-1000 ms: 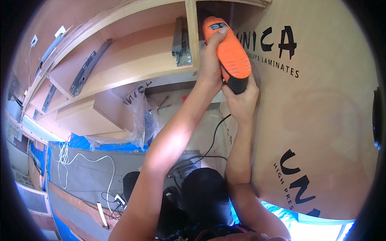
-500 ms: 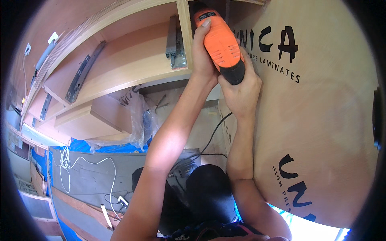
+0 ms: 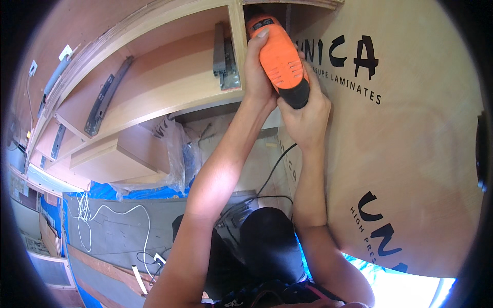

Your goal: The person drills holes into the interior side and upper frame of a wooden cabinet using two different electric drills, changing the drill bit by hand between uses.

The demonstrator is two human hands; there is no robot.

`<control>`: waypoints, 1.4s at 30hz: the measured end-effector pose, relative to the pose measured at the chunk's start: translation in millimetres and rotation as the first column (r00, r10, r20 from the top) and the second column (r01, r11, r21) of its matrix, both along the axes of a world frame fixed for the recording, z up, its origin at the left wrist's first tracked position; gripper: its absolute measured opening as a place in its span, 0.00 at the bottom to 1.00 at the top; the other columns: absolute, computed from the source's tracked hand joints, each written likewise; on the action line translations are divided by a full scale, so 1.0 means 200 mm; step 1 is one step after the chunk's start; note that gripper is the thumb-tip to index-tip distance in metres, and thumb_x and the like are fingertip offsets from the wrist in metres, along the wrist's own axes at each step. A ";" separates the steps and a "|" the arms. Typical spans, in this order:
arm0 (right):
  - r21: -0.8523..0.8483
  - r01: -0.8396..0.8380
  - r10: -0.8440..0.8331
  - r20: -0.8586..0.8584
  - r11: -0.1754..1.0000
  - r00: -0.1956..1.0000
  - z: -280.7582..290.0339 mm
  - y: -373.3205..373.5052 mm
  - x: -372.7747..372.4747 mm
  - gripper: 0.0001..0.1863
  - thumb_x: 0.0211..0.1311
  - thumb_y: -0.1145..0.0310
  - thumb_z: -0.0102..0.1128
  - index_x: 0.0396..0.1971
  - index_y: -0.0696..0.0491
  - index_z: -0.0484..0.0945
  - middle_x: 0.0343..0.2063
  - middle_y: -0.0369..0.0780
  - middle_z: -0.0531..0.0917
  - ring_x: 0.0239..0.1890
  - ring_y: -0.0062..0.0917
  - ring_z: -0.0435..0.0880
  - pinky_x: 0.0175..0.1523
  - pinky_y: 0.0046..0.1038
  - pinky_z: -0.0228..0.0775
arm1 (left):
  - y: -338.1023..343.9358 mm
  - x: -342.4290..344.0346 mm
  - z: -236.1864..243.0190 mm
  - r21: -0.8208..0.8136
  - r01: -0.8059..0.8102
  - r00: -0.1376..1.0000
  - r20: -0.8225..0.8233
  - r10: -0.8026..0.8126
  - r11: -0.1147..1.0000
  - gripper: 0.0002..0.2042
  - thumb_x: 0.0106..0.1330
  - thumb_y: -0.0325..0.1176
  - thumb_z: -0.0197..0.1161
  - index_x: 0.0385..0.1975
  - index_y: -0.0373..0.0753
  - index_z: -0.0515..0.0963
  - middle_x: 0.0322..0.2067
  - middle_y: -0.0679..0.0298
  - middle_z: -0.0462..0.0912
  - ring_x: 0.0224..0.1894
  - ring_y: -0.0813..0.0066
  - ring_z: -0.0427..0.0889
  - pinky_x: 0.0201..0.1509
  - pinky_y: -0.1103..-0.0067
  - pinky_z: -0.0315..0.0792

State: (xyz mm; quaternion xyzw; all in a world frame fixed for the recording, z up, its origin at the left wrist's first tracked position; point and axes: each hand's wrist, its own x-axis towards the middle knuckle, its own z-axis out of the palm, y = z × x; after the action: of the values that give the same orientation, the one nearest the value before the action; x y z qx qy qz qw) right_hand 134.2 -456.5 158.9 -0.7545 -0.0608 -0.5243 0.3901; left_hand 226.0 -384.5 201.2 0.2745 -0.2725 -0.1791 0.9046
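An orange and black corded power drill (image 3: 281,57) is held up at the top of the head view, its front end inside a narrow dark cabinet opening. My left hand (image 3: 258,77) is closed around the drill's left side, thumb lying along the orange housing near the front. At the black rear end, my right hand (image 3: 309,120) grips from the right and below; some of its fingers are hidden behind the tool. The bit and the spot it meets cannot be seen. Beside my left hand stands the light wooden upright (image 3: 236,41) of the cabinet.
A large printed laminate panel (image 3: 400,159) fills the right side. Left are an open cabinet shelf (image 3: 164,66) with metal drawer slides (image 3: 109,96) and a wooden box (image 3: 120,156) partly under plastic. A black cable (image 3: 277,165) and a white cable (image 3: 126,208) trail below.
Both hands keep their hold on the drill, which stays almost in place at the opening. The whole view has shifted very slightly.
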 end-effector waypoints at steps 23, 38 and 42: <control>0.286 -0.076 0.123 -0.148 0.955 0.981 0.08 0.06 0.09 0.36 0.50 0.74 0.69 0.64 0.56 0.72 0.38 0.58 0.87 0.45 0.55 0.88 0.49 0.44 0.80 | 0.08 -0.21 0.03 0.272 -0.362 0.918 0.270 0.291 0.891 0.18 0.61 0.39 0.76 0.42 0.35 0.78 0.37 0.64 0.82 0.39 0.77 0.81 0.48 0.76 0.76; 0.202 0.055 -0.019 -0.175 0.978 0.984 0.24 0.14 0.05 0.28 0.52 0.64 0.76 0.54 0.57 0.80 0.36 0.54 0.88 0.43 0.46 0.91 0.46 0.38 0.79 | 0.09 -0.17 0.06 0.205 -0.409 0.896 0.273 0.350 0.889 0.17 0.62 0.43 0.71 0.42 0.37 0.80 0.35 0.69 0.81 0.35 0.80 0.79 0.42 0.79 0.73; 0.123 0.084 -0.069 -0.126 0.989 0.990 0.20 0.17 0.09 0.25 0.52 0.65 0.76 0.50 0.58 0.80 0.34 0.51 0.88 0.41 0.41 0.90 0.47 0.36 0.79 | 0.15 -0.14 0.06 0.215 -0.416 0.878 0.347 0.329 0.883 0.17 0.62 0.43 0.71 0.42 0.37 0.80 0.36 0.68 0.81 0.38 0.79 0.79 0.45 0.78 0.74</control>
State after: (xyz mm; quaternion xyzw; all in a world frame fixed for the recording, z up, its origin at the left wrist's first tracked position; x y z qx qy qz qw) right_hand 152.8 -423.1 199.7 -0.7602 0.0258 -0.4949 0.4202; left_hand 197.1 -354.6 213.2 0.4727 -0.3197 0.0070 0.8212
